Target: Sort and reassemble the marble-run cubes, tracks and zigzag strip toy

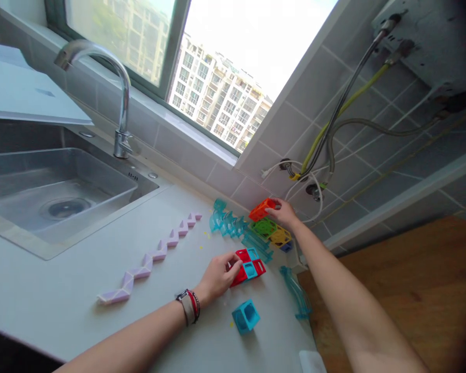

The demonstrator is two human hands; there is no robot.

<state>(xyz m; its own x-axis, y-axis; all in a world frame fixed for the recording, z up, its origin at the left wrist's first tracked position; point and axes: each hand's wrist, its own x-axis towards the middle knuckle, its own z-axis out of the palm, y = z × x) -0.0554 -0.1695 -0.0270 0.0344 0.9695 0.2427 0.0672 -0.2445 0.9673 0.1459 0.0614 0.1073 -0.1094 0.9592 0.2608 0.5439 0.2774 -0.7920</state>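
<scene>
My left hand (218,274), with a watch and bracelets at the wrist, has its thumb and fingers closed at the left end of a flat group of red and blue toy blocks (250,270) on the counter. Farther back, my right hand (285,213) grips an orange block (261,209) above a row of green blocks (264,227) and yellow blocks (280,236). A single blue cube block (246,316) with a round hollow sits nearer to me. Clear teal curved track pieces (227,224) lie behind the red and blue group.
A lilac zigzag folding toy (149,263) stretches across the white counter (186,331). To the left are a steel sink (132,194) and a tap (125,103). Another teal track piece (296,292) lies by the right edge. Hoses (334,116) hang from the tiled wall.
</scene>
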